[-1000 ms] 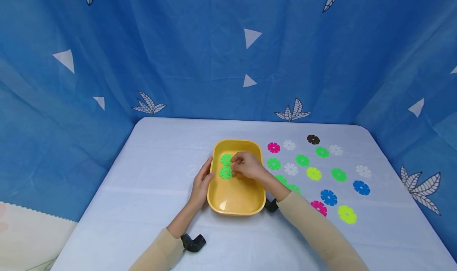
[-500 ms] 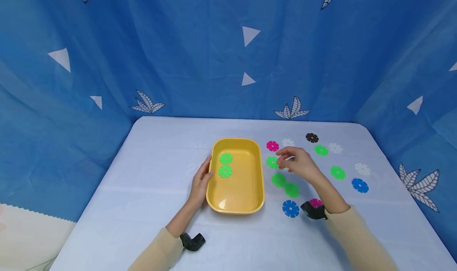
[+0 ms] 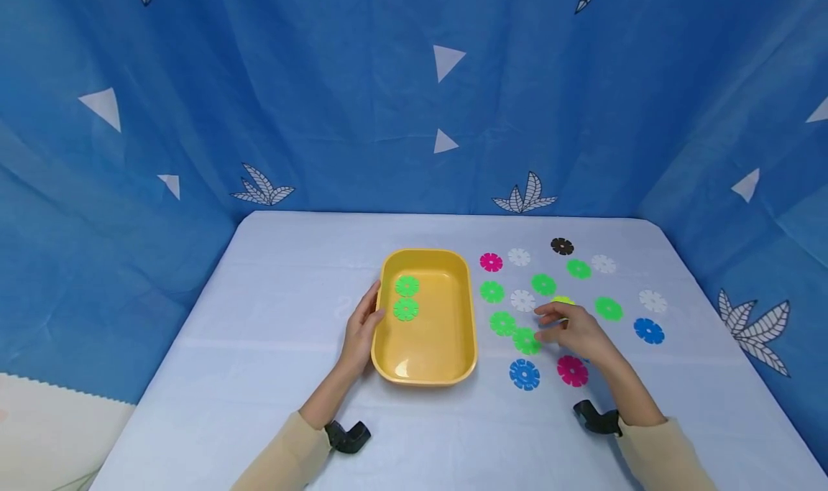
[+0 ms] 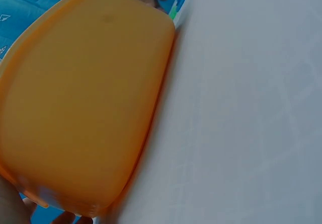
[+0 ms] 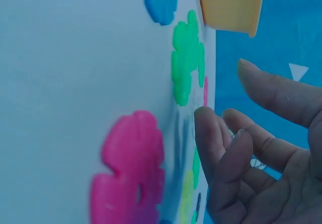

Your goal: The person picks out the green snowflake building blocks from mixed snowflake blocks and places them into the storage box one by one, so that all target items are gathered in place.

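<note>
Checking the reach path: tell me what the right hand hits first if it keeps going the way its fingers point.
Probably the green disc just ahead of the right hand fingertips; past it sits the yellow tray. The fingers may pass just above the disc, since the views do not settle their height.

The yellow tray (image 3: 468, 318) looks like smooth plastic with a soft gloss, a highlight showing on its floor. The flower discs (image 3: 525, 374) seem matt moulded plastic. A white cloth (image 3: 272, 311) covers the table, faintly creased; the blue backdrop (image 3: 323, 103) is draped fabric, matt.
</note>
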The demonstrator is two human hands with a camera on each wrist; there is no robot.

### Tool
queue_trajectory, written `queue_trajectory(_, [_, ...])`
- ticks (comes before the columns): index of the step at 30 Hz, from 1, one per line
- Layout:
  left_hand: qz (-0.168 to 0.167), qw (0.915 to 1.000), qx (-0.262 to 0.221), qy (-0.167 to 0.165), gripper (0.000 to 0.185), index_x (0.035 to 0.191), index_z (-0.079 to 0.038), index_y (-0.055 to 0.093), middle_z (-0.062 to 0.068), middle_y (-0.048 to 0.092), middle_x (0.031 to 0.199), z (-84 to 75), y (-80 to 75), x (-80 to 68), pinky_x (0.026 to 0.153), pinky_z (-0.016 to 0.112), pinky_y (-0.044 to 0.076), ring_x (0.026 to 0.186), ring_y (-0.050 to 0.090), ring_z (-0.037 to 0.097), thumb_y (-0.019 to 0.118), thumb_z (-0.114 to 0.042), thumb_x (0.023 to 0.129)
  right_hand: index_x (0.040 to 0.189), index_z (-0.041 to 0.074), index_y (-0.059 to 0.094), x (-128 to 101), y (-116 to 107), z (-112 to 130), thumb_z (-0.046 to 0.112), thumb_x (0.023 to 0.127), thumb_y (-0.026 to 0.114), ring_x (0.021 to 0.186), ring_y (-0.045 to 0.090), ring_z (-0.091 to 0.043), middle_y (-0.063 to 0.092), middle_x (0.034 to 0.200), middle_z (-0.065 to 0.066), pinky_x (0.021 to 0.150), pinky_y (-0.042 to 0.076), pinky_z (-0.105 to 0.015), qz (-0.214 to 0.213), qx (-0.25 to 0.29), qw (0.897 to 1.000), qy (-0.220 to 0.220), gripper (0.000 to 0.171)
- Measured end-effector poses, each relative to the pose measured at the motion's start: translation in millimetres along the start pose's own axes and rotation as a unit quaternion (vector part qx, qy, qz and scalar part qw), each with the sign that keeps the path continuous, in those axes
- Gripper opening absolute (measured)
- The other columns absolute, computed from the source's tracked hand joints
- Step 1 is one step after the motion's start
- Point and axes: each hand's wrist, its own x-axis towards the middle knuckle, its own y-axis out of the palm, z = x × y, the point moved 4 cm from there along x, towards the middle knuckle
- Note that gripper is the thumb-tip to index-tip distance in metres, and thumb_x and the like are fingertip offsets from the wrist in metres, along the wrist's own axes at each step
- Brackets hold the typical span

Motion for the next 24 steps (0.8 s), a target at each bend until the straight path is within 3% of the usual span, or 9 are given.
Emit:
queue_trajectory(17, [0.001, 1.0000, -0.004, 0.001, 0.053, 0.154, -0.015, 0.031, 0.004, 0.025, 0.162, -0.1, 0.2, -0.3, 0.118, 0.027, 0.026, 0.150, 0.022, 0.022, 0.043, -0.010, 0.102, 0.125, 0.002, 0.062, -3.2, 13.6, -19.3, 0.012, 0.075, 0.082, 0.088, 0.058, -0.021, 0.062, 0.109, -0.013, 0.067, 0.054, -0.021, 0.003, 0.011, 1.000, -0.011, 0.055])
queue_trajectory(24, [0.004, 0.9999, -0.005, 0.009, 0.053, 0.154, -0.014, 0.031, 0.004, 0.024, 0.162, -0.6, 0.1, -1.2, 0.111, 0.011, 0.028, 0.150, 0.021, 0.023, 0.043, -0.011, 0.102, 0.121, 0.001, 0.065, -2.7, 16.2, -19.1, 0.010, 0.075, 0.081, 0.084, 0.055, -0.019, 0.062, 0.105, -0.012, 0.064, 0.051, -0.022, -0.009, -0.006, 0.999, -0.036, 0.049])
